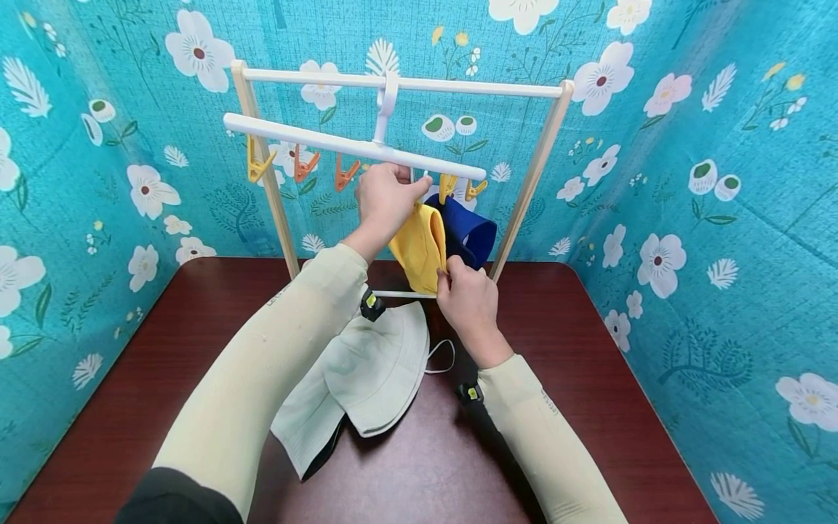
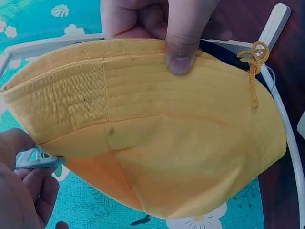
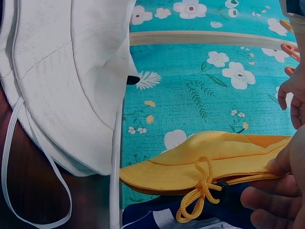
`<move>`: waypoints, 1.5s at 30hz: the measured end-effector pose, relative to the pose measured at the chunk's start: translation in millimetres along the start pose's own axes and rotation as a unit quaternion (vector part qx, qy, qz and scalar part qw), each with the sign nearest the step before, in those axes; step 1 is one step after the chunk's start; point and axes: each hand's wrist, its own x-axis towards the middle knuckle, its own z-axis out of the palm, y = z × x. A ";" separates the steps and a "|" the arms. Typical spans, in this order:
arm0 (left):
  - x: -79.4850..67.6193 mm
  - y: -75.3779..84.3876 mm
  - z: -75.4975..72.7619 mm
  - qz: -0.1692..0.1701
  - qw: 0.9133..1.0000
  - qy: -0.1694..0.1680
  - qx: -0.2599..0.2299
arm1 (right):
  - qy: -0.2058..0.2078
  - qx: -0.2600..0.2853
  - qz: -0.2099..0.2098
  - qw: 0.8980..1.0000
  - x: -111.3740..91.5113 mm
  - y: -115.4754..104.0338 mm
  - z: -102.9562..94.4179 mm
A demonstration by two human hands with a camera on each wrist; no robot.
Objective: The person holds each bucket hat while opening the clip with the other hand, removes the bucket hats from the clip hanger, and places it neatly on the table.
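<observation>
A yellow bucket hat [image 1: 416, 251] with a knotted cord [image 2: 255, 59] hangs below the white hanger [image 1: 308, 136]. My left hand [image 1: 386, 198] pinches a pale clip [image 2: 43, 162] at the hat's edge, just under the hanger bar. The right hand [image 1: 470, 295] grips the yellow brim between thumb and fingers, lower and to the right. Behind the yellow hat hangs a navy hat [image 1: 481, 239], with a yellow clip [image 1: 447, 188] at its top. How firmly the pale clip bites the cloth cannot be told.
The hanger hooks on a rack [image 1: 484, 87] of wood and white rods, tilting down to the right. Yellow and orange clips [image 1: 304, 166] dangle from its left half. Pale bucket hats [image 1: 373, 371] lie on the dark red table [image 1: 628, 451]. Flowered cloth [image 1: 655, 182] encloses the table's back and sides.
</observation>
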 end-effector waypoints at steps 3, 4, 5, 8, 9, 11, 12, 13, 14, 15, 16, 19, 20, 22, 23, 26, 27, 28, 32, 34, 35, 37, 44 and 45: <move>-0.2 0.2 -0.3 -0.001 1.000 0.000 -0.004 | 0.001 -0.005 -0.002 1.000 -0.8 0.4 0.6; -0.2 0.3 -0.3 -0.004 1.000 -0.001 -0.005 | 0.001 -0.004 -0.002 1.000 -0.9 0.4 0.5; -0.1 0.3 -0.3 -0.005 1.000 -0.001 -0.007 | 0.002 -0.004 -0.002 1.000 -0.9 0.4 0.5; 0.1 0.2 -0.2 -0.010 1.000 -0.004 -0.010 | 0.003 -0.002 -0.002 1.000 -0.9 0.6 0.3; 0.2 0.2 -0.1 -0.012 1.000 -0.004 -0.011 | 0.003 -0.002 -0.002 1.000 -1.1 0.7 0.2; 0.5 0.1 0.0 -0.012 1.000 -0.005 -0.010 | 0.003 -0.001 -0.002 1.000 -1.6 1.0 0.1; 0.4 0.1 -0.1 -0.012 1.000 -0.005 -0.011 | 0.002 -0.001 -0.002 1.000 -2.0 1.1 0.0; 0.5 0.1 -0.1 -0.012 1.000 -0.005 -0.011 | 0.001 -0.001 -0.002 1.000 -2.4 1.3 -0.1; 0.6 0.0 -0.2 -0.011 1.000 -0.004 -0.011 | 0.001 -0.001 -0.002 1.000 -2.7 1.7 0.0; 0.5 -0.1 -0.2 -0.011 1.000 -0.004 -0.011 | 0.000 -0.002 -0.001 1.000 -3.1 1.9 0.0; 0.5 -0.2 -0.4 -0.010 1.000 -0.003 -0.010 | -0.001 -0.003 -0.001 1.000 -3.5 2.4 0.2; 0.6 -0.7 -0.4 -0.007 1.000 -0.002 -0.008 | -0.002 -0.004 -0.001 1.000 -4.0 3.7 0.5; 0.6 -0.6 -0.6 -0.007 1.000 -0.002 -0.009 | -0.002 -0.004 -0.001 1.000 -4.1 4.2 0.5; 0.6 -0.8 -0.4 -0.007 1.000 -0.002 -0.009 | -0.002 -0.004 -0.002 1.000 -4.3 5.0 0.2; 0.6 -0.8 -0.3 -0.008 1.000 -0.002 -0.010 | -0.002 -0.005 -0.003 1.000 -4.2 5.2 -0.1; 0.5 -0.6 -0.1 -0.011 1.000 -0.001 -0.011 | -0.003 -0.006 -0.007 1.000 -4.5 6.1 -0.9; 0.5 -0.5 0.0 -0.011 1.000 -0.001 -0.010 | -0.003 -0.006 -0.008 1.000 -4.6 6.4 -1.4; 0.4 -0.3 0.0 -0.012 1.000 -0.001 -0.010 | -0.004 -0.006 -0.009 1.000 -4.8 6.8 -1.7; 0.2 0.5 0.2 -0.011 1.000 -0.003 -0.007 | -0.006 -0.006 -0.008 1.000 -5.4 8.7 -3.1; 0.3 0.5 0.5 -0.011 1.000 -0.003 -0.007 | -0.007 -0.005 -0.008 1.000 -5.7 9.6 -3.6; 0.3 0.5 0.6 -0.011 1.000 -0.003 -0.007 | -0.006 -0.005 -0.007 1.000 -6.0 10.0 -3.8; 0.5 0.2 0.8 -0.010 1.000 -0.002 -0.008 | -0.005 -0.003 -0.007 1.000 -6.6 11.0 -3.8; 1.1 -0.7 1.2 -0.012 1.000 -0.003 -0.012 | -0.002 0.001 -0.012 1.000 -8.3 13.5 -5.1; 1.0 -0.7 1.3 -0.014 1.000 -0.004 -0.014 | -0.002 0.002 -0.013 1.000 -8.6 13.9 -5.3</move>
